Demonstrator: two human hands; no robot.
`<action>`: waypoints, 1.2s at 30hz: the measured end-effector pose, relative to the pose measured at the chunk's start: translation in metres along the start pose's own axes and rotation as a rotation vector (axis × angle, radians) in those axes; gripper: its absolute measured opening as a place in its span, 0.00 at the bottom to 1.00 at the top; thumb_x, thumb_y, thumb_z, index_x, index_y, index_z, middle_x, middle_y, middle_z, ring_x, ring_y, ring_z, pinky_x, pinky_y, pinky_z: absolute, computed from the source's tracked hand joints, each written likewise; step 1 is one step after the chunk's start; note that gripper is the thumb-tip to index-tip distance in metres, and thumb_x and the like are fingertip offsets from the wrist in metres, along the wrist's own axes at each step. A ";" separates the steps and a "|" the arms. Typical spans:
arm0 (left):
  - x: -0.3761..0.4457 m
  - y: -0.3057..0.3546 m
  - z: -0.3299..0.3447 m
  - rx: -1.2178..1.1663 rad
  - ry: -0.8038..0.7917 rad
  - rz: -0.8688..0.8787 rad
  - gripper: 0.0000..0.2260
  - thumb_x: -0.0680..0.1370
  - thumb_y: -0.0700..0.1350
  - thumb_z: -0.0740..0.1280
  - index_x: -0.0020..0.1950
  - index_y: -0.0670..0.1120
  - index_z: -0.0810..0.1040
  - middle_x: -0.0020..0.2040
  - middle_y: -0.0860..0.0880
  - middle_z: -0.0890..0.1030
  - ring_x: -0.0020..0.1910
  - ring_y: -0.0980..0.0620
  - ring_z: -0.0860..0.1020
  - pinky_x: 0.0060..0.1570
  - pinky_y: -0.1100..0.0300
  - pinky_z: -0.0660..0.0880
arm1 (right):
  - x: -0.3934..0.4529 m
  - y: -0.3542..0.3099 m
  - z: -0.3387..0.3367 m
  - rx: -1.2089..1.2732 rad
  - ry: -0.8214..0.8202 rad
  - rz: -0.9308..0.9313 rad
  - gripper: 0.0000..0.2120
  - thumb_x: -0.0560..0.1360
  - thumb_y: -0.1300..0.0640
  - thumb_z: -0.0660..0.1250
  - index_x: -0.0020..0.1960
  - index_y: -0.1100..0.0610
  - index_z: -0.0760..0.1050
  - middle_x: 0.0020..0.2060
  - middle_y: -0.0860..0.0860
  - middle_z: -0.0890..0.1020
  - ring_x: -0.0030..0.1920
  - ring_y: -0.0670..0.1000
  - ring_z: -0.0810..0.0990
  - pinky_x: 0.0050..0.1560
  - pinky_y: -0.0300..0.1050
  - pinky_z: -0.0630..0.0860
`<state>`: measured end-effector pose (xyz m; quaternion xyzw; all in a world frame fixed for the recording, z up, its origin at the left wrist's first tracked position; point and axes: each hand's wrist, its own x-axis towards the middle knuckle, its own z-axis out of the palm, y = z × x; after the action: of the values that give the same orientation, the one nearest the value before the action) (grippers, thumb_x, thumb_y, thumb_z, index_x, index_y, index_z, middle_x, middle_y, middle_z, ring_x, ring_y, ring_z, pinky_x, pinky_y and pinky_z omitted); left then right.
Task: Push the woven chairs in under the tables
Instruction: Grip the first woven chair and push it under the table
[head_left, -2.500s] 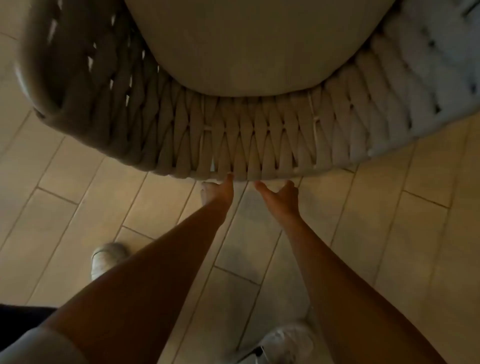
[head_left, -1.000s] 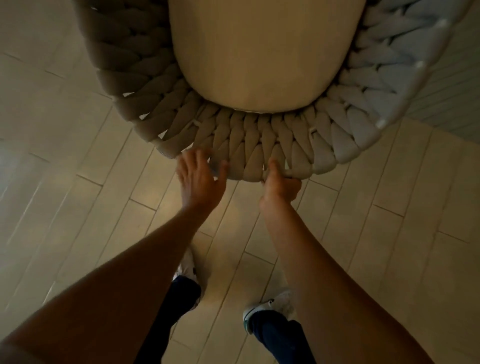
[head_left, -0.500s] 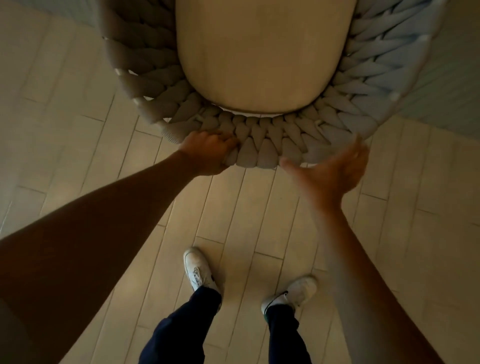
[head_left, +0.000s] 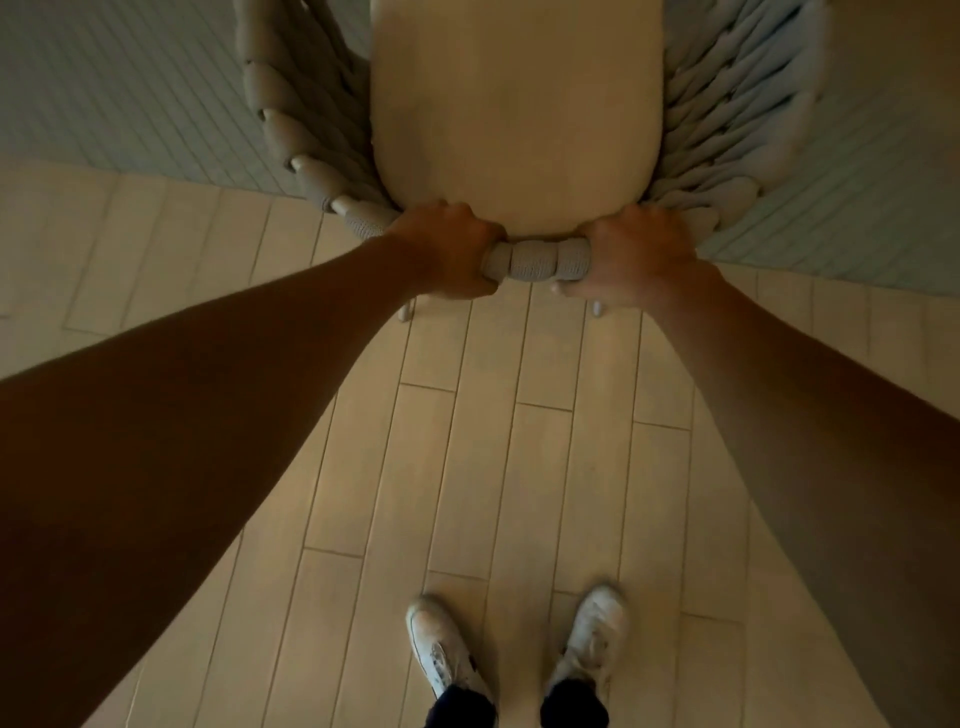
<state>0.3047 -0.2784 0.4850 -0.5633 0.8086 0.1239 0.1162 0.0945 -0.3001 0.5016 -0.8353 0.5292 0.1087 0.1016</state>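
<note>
Overhead view from the head camera, looking down along both bare forearms. The left hand (head_left: 451, 253) and the right hand (head_left: 635, 254) each wrap the top rail of the woven chair (head_left: 537, 261), fingers curled over the far side and thumbs tucked under the near side; both hands are clenched on the rail, with a short stretch of thick braided cord exposed between them. Directly beyond the hands lies the pale seat cushion (head_left: 517, 109), framed on either side by the grey woven sides of the chair, one beyond the left hand and one beyond the right. Just below the hands, two chair leg tips (head_left: 404, 312) show against the floor, one under each wrist. The pale plank floor (head_left: 467, 441) runs from the hands back toward the person, whose two white sneakers (head_left: 441, 649) stand side by side well behind the hands, with dark trouser hems above them. Beyond and to either side of the hands, a blue-grey ribbed surface (head_left: 130, 98) begins, possibly a rug or a differently tiled strip; the dim light does not settle which. The chair stands partly over this surface. No table edge shows. No brand mark, label or writing can be read on the chair, the cushion or the shoes.
</note>
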 end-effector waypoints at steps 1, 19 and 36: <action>0.008 -0.006 -0.004 0.011 0.005 -0.001 0.18 0.74 0.61 0.67 0.60 0.57 0.77 0.49 0.48 0.83 0.46 0.44 0.80 0.44 0.52 0.74 | 0.009 0.003 -0.003 -0.011 0.020 -0.009 0.24 0.67 0.34 0.75 0.54 0.51 0.84 0.46 0.59 0.85 0.48 0.62 0.83 0.49 0.54 0.81; 0.111 -0.087 -0.065 0.034 -0.087 -0.009 0.22 0.74 0.64 0.67 0.66 0.60 0.75 0.53 0.55 0.83 0.50 0.52 0.82 0.49 0.56 0.79 | 0.142 0.033 -0.054 -0.127 0.052 -0.121 0.25 0.66 0.30 0.72 0.49 0.49 0.83 0.40 0.52 0.86 0.41 0.58 0.85 0.38 0.46 0.71; 0.239 -0.202 -0.111 0.081 -0.010 0.053 0.22 0.71 0.66 0.66 0.63 0.61 0.76 0.49 0.56 0.85 0.46 0.52 0.83 0.46 0.57 0.79 | 0.303 0.048 -0.087 -0.088 0.186 -0.060 0.23 0.61 0.31 0.77 0.42 0.50 0.84 0.32 0.51 0.85 0.34 0.57 0.84 0.34 0.45 0.69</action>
<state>0.4082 -0.5940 0.4970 -0.5359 0.8269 0.0972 0.1397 0.1839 -0.6061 0.4948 -0.8610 0.5058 0.0509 0.0186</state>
